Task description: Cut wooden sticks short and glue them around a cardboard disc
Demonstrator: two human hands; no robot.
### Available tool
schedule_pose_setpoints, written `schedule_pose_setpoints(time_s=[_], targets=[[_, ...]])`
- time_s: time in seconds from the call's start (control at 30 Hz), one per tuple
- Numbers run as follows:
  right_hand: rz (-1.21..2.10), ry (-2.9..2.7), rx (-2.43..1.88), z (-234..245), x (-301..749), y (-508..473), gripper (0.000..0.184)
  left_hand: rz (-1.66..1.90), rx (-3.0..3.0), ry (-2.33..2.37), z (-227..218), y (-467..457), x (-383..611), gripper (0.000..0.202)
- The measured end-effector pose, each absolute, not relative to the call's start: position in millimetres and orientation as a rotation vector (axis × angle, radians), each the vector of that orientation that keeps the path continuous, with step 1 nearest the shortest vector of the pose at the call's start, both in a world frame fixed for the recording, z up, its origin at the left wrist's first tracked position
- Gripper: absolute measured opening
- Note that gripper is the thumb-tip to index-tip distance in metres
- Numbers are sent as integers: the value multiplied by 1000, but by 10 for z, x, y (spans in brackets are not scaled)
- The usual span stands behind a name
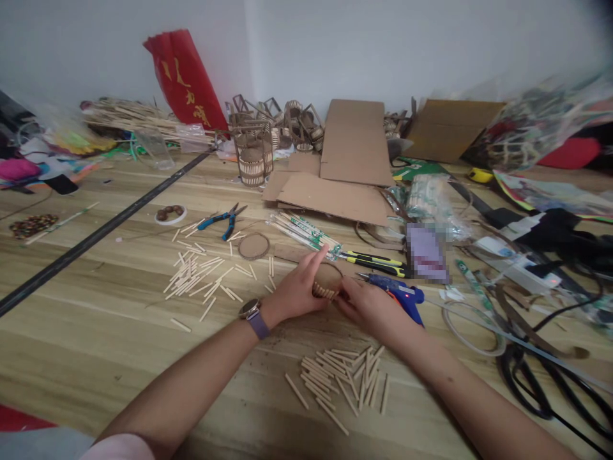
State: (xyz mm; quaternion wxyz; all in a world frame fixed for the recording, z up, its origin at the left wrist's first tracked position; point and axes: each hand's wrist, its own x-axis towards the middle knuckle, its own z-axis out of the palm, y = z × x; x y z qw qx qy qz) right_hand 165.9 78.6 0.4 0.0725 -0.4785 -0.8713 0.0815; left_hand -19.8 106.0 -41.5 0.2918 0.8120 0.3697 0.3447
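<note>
A small round cardboard piece (328, 276) with short wooden sticks set along its near edge is between my hands. My left hand (301, 284) is closed around its left side, with the index finger stretched forward. At its right edge, the fingers of my right hand (364, 303) are pinched together; whether a stick is between them is hidden. Just beyond my right hand lies a blue glue gun (393, 289). Nearer to me is a pile of short sticks (335, 377), and more loose sticks (196, 275) lie scattered to the left, by a cardboard disc (253, 245).
Blue-handled pliers (225, 222) and a white tape roll (170, 214) are at left. Cardboard sheets (335, 195) and small stick baskets (251, 163) stand behind. Yellow-black cutters (376, 260) lie ahead; black scissors (527, 383) and cables are at right. A dark metal strip (110, 227) crosses the left.
</note>
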Motion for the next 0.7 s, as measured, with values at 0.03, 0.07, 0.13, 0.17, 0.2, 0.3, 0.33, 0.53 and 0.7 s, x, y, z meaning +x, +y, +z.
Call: schedule_pose_setpoints(time_s=[0.03, 0.07, 0.13, 0.17, 0.2, 0.3, 0.33, 0.53, 0.7], targets=[[297, -2600, -1411, 18, 1669, 786, 9, 917, 2169, 976, -413, 1058, -202, 106], [342, -2573, -1381, 38, 1682, 784, 12, 911, 2174, 966, -408, 1056, -207, 106], [385, -2501, -1334, 102, 1721, 777, 21, 893, 2183, 948, -393, 1052, -217, 106], [374, -2459, -1333, 146, 1752, 771, 25, 885, 2185, 943, -386, 1050, -221, 106], [349, -2416, -1348, 192, 1792, 763, 26, 877, 2188, 939, -379, 1049, -224, 107], [273, -2336, -1484, 313, 1983, 720, 22, 876, 2202, 929, -371, 1050, -231, 108], [256, -2327, -1556, 332, 2068, 701, 23, 877, 2208, 928, -374, 1052, -232, 109], [104, -2259, -2066, 167, 2566, 596, 32, 919, 2251, 944, -402, 1052, -223, 105], [240, -2233, -2213, -1, 2656, 558, 41, 935, 2296, 958, -398, 1033, -219, 99]])
